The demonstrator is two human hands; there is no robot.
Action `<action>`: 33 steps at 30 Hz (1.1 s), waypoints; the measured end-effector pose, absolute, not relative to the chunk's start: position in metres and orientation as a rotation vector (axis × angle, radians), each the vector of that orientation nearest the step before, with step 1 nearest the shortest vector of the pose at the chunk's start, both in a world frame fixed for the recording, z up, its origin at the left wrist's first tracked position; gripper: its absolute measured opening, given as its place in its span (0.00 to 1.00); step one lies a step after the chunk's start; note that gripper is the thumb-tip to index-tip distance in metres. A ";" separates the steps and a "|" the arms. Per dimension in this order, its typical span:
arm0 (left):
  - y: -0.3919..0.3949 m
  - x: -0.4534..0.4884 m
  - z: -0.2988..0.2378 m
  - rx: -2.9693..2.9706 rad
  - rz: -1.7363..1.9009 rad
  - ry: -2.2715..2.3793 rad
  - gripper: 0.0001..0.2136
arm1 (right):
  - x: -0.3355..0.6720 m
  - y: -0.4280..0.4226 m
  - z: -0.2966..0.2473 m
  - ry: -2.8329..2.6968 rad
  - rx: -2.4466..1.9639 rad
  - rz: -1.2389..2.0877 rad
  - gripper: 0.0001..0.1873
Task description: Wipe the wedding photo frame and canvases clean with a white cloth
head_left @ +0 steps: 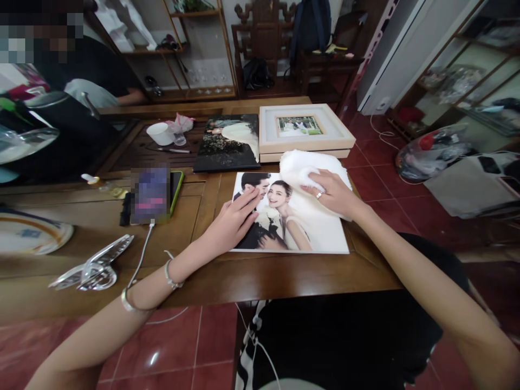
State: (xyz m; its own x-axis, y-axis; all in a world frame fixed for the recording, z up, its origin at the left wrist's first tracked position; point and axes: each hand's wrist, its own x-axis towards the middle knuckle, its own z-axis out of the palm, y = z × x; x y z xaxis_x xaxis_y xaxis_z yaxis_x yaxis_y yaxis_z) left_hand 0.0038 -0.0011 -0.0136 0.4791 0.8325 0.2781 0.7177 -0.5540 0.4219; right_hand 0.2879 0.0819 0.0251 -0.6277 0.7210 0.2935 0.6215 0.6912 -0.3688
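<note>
A large wedding photo print point(320, 230) lies flat on the wooden table point(260, 279) in front of me. My left hand point(231, 222) rests on the print's left side, fingers stretched flat on it. My right hand point(333, 192) presses a white cloth point(300, 165) onto the print's upper right part, fingers curled over the cloth. Behind the print lie a dark photo album point(227, 143) and a white framed picture point(303, 130).
A phone point(152, 194) on a white cable sits to the left, with a glass dish point(91, 268) and a plate point(28, 233) further left. A white cup point(160, 134) stands at the back. Another person sits at far left. Bags lie on the red tile floor at right.
</note>
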 end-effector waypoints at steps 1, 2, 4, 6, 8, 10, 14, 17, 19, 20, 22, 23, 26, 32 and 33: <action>-0.001 0.004 -0.013 2.480 0.671 1.329 0.22 | 0.287 0.079 0.023 -2.489 -1.010 0.280 0.14; -0.001 0.003 -0.013 2.481 0.669 1.330 0.22 | 0.287 0.075 0.020 -2.502 -0.969 0.233 0.13; -0.001 0.003 -0.013 2.483 0.665 1.332 0.22 | 0.288 0.060 0.016 -2.530 -0.885 0.156 0.08; -0.001 0.003 -0.013 2.486 0.670 1.331 0.22 | 0.289 0.040 0.014 -2.560 -0.818 0.134 0.05; -0.001 0.004 -0.014 2.487 0.676 1.330 0.22 | 0.292 0.015 0.016 -2.594 -0.752 0.159 0.05; -0.001 0.004 -0.014 2.483 0.683 1.330 0.22 | 0.294 -0.010 0.019 -2.629 -0.684 0.198 0.06; -0.001 0.004 -0.016 2.474 0.682 1.337 0.22 | 0.297 -0.053 0.025 -2.706 -0.571 0.324 0.07; -0.001 0.005 -0.017 2.478 0.672 1.337 0.22 | 0.297 -0.067 0.027 -2.748 -0.458 0.414 0.07; -0.001 0.005 -0.017 2.483 0.671 1.334 0.22 | 0.297 -0.065 0.028 -2.764 -0.407 0.455 0.07; -0.001 0.005 -0.016 2.485 0.672 1.332 0.22 | 0.297 -0.062 0.029 -2.765 -0.400 0.468 0.07; -0.001 0.004 -0.016 2.488 0.669 1.329 0.22 | 0.297 -0.049 0.031 -2.757 -0.430 0.469 0.06; -0.001 0.004 -0.016 2.490 0.668 1.327 0.22 | 0.296 -0.042 0.031 -2.750 -0.457 0.455 0.07; 0.000 0.003 -0.016 2.494 0.662 1.318 0.21 | 0.293 -0.014 0.030 -2.721 -0.563 0.370 0.07; 0.001 0.001 -0.017 2.487 0.688 1.303 0.22 | 0.285 0.048 0.027 -2.653 -0.818 0.324 0.11; 0.001 0.001 -0.017 2.488 0.683 1.307 0.22 | 0.285 0.058 0.029 -2.629 -0.872 0.348 0.13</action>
